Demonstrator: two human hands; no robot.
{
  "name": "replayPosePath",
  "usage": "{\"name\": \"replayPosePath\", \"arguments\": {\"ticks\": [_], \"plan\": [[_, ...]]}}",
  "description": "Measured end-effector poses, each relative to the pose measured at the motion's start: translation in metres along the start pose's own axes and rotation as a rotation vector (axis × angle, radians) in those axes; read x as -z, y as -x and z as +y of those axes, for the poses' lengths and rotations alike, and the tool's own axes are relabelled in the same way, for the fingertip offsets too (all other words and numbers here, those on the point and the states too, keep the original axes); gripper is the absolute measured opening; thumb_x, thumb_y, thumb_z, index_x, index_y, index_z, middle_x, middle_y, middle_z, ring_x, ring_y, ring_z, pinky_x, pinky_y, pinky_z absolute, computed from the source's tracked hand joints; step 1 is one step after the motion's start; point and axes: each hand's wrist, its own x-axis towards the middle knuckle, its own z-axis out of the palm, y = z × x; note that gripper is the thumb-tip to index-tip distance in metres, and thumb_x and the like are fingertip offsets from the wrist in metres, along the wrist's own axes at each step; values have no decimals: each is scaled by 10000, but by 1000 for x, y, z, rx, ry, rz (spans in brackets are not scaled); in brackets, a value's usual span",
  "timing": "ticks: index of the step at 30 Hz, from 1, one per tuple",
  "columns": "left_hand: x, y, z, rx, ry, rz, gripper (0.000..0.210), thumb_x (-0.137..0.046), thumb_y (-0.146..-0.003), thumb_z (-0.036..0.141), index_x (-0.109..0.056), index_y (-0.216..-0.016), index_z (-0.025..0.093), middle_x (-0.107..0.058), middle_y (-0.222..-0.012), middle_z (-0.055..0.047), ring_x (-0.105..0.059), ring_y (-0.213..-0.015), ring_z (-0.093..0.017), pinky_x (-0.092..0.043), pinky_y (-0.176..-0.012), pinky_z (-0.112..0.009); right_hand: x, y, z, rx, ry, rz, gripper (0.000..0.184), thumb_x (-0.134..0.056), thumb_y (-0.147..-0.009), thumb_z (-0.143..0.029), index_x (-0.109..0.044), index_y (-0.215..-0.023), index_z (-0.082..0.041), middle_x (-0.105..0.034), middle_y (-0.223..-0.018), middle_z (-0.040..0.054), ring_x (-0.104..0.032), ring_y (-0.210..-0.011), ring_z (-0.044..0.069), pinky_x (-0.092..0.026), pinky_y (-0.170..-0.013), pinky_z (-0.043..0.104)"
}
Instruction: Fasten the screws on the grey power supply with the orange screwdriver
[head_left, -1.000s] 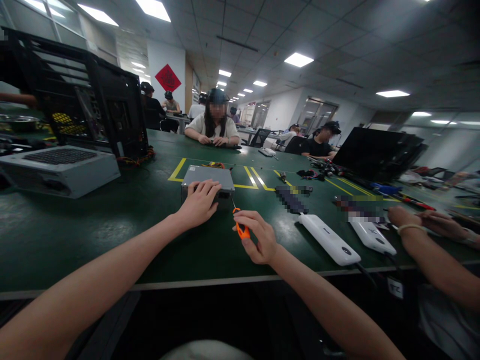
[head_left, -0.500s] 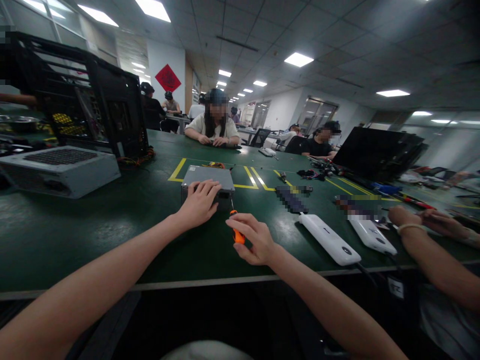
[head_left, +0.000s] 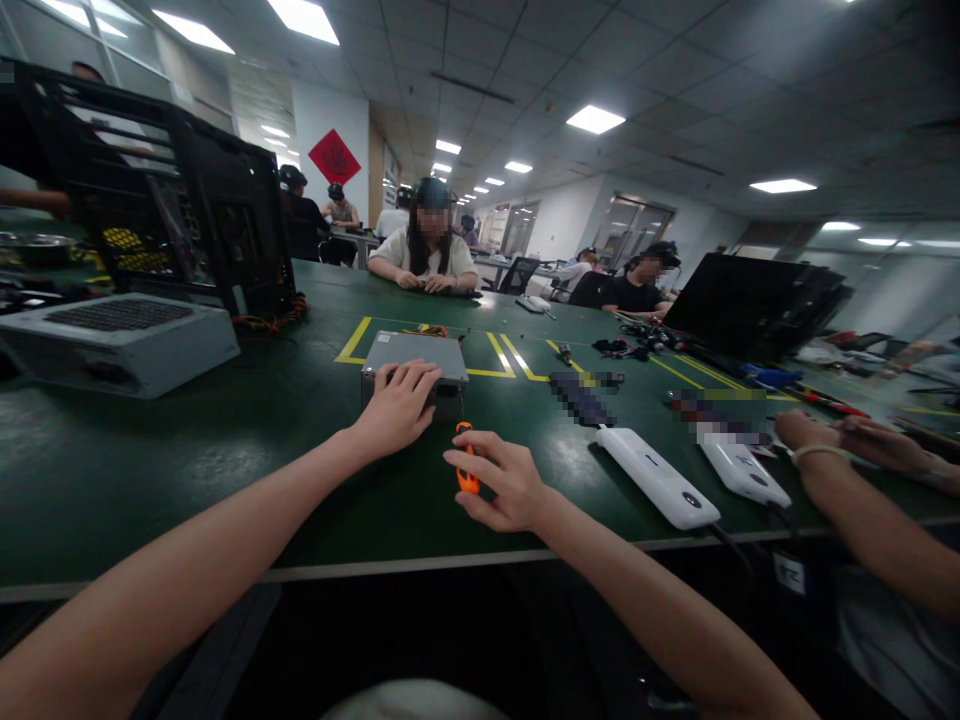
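A grey metal computer power supply point(head_left: 416, 348) sits on the green table in front of me. My left hand point(head_left: 401, 405) grips its near edge, fingers over the top and thumb down against the near side. In my right hand point(head_left: 499, 480) is a screwdriver point(head_left: 466, 470) with an orange and black handle, held between thumb and fingers. Its thin shaft points up at the near right side of the power supply; where the tip meets it is too small to make out. Coloured wires point(head_left: 427, 330) lie behind the power supply.
On the left stand a black computer case point(head_left: 187, 200) and a larger power supply point(head_left: 127, 340). White power banks point(head_left: 660, 478) with cables lie to the right, near a co-worker's arms point(head_left: 877, 500). A black case point(head_left: 750, 305) stands farther right. Another person point(head_left: 427, 240) sits opposite.
The screwdriver handle has turned a little and shifted slightly left, with the right-hand fingers moving around it. My left hand and the power supply have stayed in place.
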Motion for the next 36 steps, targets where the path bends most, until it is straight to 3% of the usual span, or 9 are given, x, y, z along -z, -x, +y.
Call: {"name": "replayPosePath", "arguments": {"ticks": [6,13,20,28,36], "plan": [[0,0,0,-4,0,1,436,-458,-795,231,-392,-1223,181,-462,-1266,-117,-358,-1212,-275,-241,-964,-456,-6,2,3,-49,-108,126,458,-616,-742,-409,-413,-1069,-161,-580,-1019,136,-588,-956,205,-516,-731,299],[0,-1,0,6,4,-5,444,-462,-792,230,-389,-1227,181,-455,-1274,-118,-356,-1213,-275,-242,-963,-459,0,0,0,-3,-11,-7,361,-497,-812,-328,-452,-1125,-153,-549,-1088,154,-582,-954,205,-513,-726,303],[-1,0,0,7,22,-2,446,-457,-792,225,-387,-1231,189,-458,-1271,-114,-350,-1219,-274,-230,-974,-460,-6,1,1,-15,-32,131,433,-615,-738,-413,-401,-1030,-176,-606,-999,127,-617,-922,197,-519,-698,280],[-1,0,1,11,16,-3,450,-451,-789,219,-389,-1234,191,-452,-1280,-117,-345,-1224,-277,-230,-976,-463,0,0,-2,11,42,-4,350,-499,-808,-337,-484,-1112,-164,-559,-1068,137,-609,-883,182,-507,-677,269],[0,0,1,10,24,-10,445,-453,-791,223,-394,-1230,186,-455,-1277,-119,-345,-1224,-278,-231,-975,-465,-4,0,0,-31,-85,75,412,-581,-758,-391,-427,-1058,-154,-595,-1015,136,-597,-956,198,-517,-714,280]]}}
